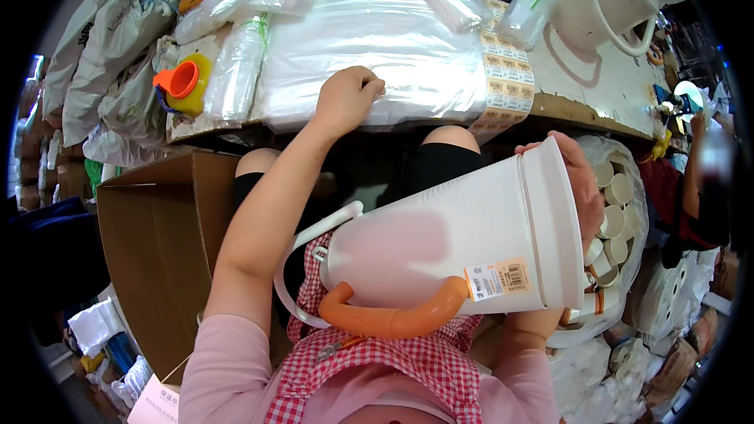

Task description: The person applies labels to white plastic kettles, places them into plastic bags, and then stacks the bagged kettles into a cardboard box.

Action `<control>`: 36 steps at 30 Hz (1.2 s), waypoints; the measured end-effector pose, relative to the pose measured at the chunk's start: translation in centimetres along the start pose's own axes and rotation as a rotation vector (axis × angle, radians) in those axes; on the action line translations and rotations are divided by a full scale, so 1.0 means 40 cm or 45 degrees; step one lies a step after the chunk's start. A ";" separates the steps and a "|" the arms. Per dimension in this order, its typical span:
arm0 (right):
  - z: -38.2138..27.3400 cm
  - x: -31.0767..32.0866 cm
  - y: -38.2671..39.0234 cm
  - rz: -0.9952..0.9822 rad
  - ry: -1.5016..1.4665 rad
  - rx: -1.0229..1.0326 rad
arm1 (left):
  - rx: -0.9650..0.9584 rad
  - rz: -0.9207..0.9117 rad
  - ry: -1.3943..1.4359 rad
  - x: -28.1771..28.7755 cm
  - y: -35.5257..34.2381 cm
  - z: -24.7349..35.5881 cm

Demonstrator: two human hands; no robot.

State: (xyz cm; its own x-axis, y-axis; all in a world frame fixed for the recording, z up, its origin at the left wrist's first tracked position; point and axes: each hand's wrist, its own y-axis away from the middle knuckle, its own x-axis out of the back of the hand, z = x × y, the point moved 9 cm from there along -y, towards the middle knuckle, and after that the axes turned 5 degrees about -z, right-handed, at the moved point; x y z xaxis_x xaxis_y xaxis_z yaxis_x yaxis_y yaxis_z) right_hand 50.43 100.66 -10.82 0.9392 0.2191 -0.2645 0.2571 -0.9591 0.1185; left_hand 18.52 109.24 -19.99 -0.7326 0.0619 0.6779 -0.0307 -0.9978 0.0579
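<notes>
A large white plastic bucket [424, 235] lies tilted across my lap, its wide rim to the right. It carries an orange handle [393, 315], a barcode label [500, 279] near the rim and a white curved tube-like bail [284, 279] at its base end. My right hand [580, 188] is spread along the far side of the rim and supports it; part of that hand is behind the bucket. Over a stack of clear plastic bags [385, 47] on the table, my left hand [349, 96] is closed with curled fingers. Whatever its fingertips pinch is hidden.
A strip of printed stickers [507, 82] lies beside the bags. Another white bucket [605, 0] stands at the table's far right. A yellow container with an orange funnel top [182, 82] is at left. An open cardboard box [153, 243] and a bag of white cups [614, 220] flank me.
</notes>
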 end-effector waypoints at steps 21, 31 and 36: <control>0.169 -0.104 -0.224 -0.030 0.234 0.208 | -0.306 0.014 1.376 0.126 0.160 0.256; 0.139 0.179 -0.169 0.661 -0.874 0.142 | -0.450 -0.748 1.392 0.119 0.240 0.348; 0.026 0.169 -0.036 0.552 -0.952 0.456 | -0.134 -0.083 0.794 0.113 0.087 0.297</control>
State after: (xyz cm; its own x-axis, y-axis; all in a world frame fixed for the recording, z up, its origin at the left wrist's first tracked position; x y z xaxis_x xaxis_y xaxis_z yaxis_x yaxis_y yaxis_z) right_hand 56.19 103.33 -13.78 0.5146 -0.2236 -0.8278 -0.2834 -0.9555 0.0819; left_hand 23.18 106.32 -8.00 -0.9843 0.1304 0.1192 -0.1325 -0.9911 -0.0094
